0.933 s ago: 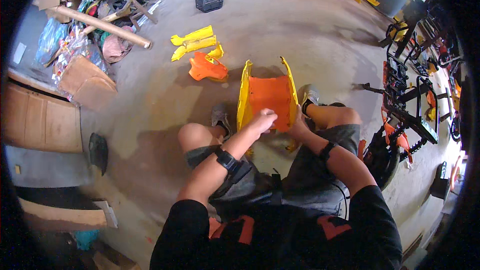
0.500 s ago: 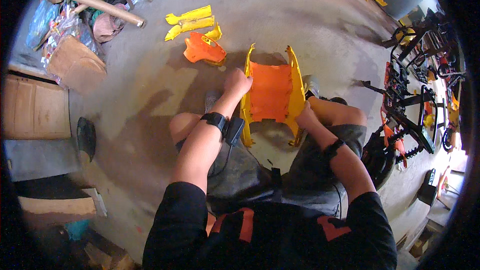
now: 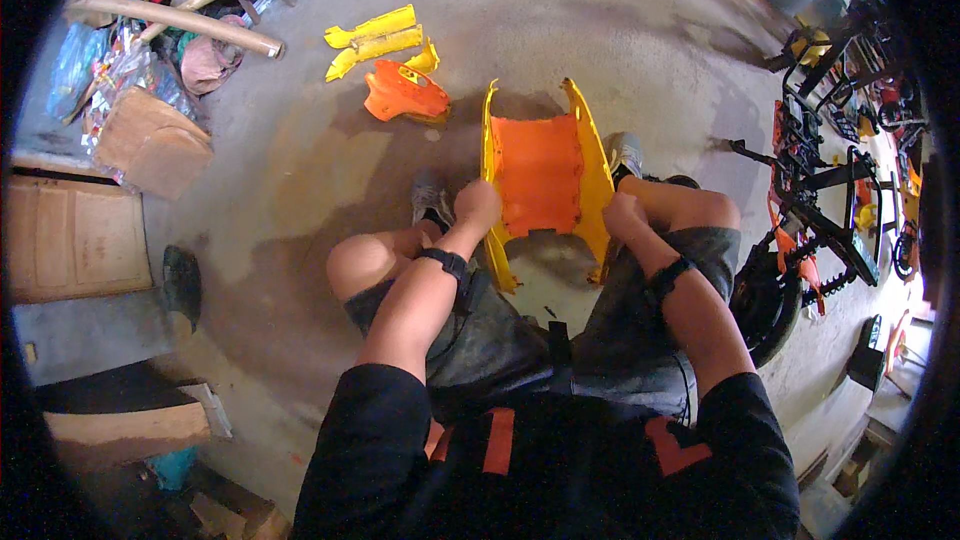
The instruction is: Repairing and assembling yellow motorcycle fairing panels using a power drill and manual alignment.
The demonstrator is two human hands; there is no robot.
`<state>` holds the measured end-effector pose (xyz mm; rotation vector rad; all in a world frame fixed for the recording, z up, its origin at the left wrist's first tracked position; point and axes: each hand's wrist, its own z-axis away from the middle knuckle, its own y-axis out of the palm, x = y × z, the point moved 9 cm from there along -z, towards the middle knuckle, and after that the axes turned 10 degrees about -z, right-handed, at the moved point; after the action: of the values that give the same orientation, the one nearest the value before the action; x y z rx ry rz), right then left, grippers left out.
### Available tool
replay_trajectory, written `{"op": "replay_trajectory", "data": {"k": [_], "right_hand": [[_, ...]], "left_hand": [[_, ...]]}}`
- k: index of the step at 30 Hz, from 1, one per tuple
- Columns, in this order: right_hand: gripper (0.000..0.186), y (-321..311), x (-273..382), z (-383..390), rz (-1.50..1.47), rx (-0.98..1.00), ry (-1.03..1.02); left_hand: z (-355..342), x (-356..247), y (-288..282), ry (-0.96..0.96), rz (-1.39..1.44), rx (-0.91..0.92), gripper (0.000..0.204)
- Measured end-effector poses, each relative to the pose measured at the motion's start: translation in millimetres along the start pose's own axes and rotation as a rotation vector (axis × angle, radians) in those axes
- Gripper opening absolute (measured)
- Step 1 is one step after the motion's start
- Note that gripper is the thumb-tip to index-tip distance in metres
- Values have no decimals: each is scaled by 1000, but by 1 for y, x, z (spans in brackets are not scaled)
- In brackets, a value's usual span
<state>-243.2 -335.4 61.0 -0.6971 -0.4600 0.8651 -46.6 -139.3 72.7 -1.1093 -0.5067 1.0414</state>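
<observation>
Forward-left of the orange-and-yellow shell (image 3: 540, 175), the yellow strips (image 3: 390, 43) and orange cover (image 3: 405, 92) lie on the floor (image 3: 280, 145), judged not yet joined. The left grip (image 3: 478, 205) is curled at the shell's left wall (image 3: 488, 130), hold not discernible; the shell, flanked by the shoes (image 3: 626, 153), appears already joined along both walls, with the right grip (image 3: 625, 217) closed on its right wall (image 3: 593, 150)

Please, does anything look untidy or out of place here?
Yes: at upper left, plastic bags and cardboard lie heaped untidily, a long tube slanting across them. The orange-and-yellow shell between the left hand and right hand does not look askew.
</observation>
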Motion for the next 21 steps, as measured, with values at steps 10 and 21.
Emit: {"op": "replay_trajectory", "data": {"k": [10,21], "right_hand": [[22,22,16,-19,234,82,-171],[17,7,6,3,-294,-108,60]], "left_hand": [[21,48,11,-138,-4,19,28],[20,53,35,-68,-34,235,38]]}}
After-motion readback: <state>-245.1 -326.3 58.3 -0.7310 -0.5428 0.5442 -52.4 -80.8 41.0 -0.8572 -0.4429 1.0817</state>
